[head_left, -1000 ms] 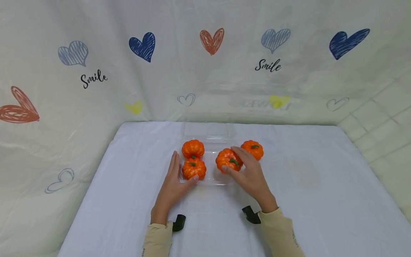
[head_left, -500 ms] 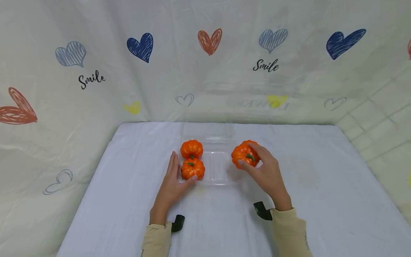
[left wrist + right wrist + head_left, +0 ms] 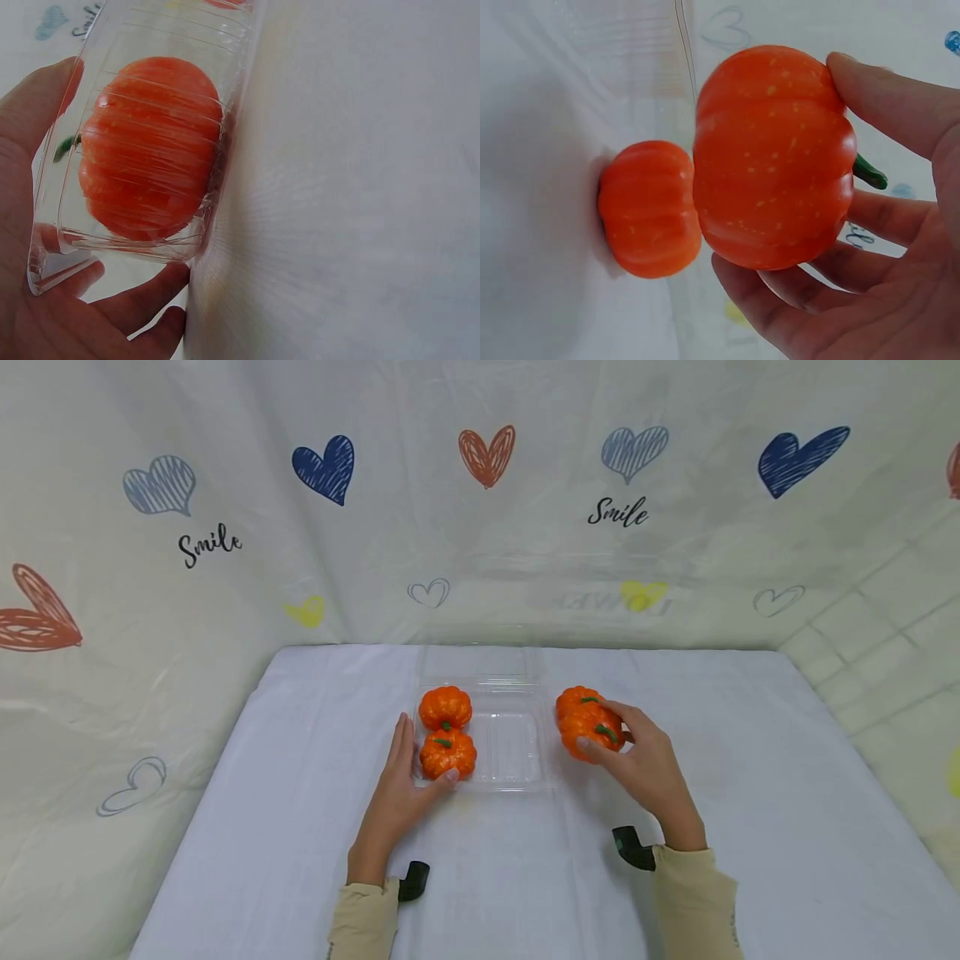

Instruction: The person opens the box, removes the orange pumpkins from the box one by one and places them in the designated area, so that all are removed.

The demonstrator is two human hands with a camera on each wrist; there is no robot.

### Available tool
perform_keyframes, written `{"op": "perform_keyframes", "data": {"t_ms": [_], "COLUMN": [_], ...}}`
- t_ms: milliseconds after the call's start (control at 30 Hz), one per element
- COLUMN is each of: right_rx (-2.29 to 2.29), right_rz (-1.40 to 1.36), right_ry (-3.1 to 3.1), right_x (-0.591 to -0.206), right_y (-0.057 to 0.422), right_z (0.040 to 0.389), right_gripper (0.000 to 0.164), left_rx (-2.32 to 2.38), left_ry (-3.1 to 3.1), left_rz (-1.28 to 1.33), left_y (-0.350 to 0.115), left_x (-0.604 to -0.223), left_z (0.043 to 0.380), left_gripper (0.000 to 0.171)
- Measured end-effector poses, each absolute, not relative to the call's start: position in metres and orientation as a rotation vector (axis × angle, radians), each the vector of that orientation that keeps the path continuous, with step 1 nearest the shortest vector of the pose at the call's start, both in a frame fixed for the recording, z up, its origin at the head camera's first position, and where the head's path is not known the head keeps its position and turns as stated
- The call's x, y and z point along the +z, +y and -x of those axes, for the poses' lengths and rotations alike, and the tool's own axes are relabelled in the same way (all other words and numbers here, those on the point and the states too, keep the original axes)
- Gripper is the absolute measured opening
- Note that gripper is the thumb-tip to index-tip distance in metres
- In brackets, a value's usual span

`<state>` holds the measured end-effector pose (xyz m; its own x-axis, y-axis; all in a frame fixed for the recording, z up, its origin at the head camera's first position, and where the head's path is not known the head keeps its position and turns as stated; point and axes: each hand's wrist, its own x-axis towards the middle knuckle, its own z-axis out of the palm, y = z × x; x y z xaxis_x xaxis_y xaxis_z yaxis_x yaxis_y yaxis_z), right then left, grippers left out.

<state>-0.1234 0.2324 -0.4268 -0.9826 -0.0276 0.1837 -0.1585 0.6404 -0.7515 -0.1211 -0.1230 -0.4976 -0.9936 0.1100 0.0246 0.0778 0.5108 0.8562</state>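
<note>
My right hand [image 3: 648, 768] holds a small orange toy pumpkin [image 3: 588, 732] with a green stem, thumb on one side and fingers on the other. In the right wrist view this pumpkin [image 3: 772, 157] is raised off the tablecloth. Behind it another pumpkin [image 3: 649, 210] rests on the cloth, right of the hinged clear plastic container [image 3: 510, 752]. Two pumpkins sit in the container's left half, a rear one [image 3: 446, 707] and a front one [image 3: 450, 755]. Gripping the container's front left corner, my left hand [image 3: 397, 797] has its thumb at the front rim and fingers along the left side.
The container's clear lid [image 3: 480, 662] stands open at the back. A white cloth [image 3: 750, 793] covers the table, and a curtain [image 3: 555, 543] printed with hearts hangs behind it. Each wrist wears a black camera mount, such as the right mount [image 3: 633, 849].
My right hand has carried its pumpkin rightward from over the container's right half to in front of the pumpkin on the cloth. The left hand stays at the container.
</note>
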Motion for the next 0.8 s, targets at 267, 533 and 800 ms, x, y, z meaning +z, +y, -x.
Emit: {"op": "perform_keyframes", "data": {"t_ms": [267,533,800], "right_rx": [1.289,1.264,1.218], "right_rz": [-0.169,-0.164,-0.211], "right_ry": [-2.807,-2.948,-3.006], "right_x": [-0.428,-0.433,-0.44], "right_y": [0.241,0.244,0.245], "right_z": [0.123,0.125,0.128], "right_gripper": [0.065,0.065,0.064], "left_rx": [1.521,1.525,1.518], "left_ry": [2.702,2.705,2.71], "left_rz": [-0.161,-0.167,-0.165], "left_y": [-0.123,-0.123,-0.124], "left_x": [-0.498,-0.499,-0.499], "left_z": [0.121,0.122,0.122], "left_gripper": [0.117,0.118,0.117]}}
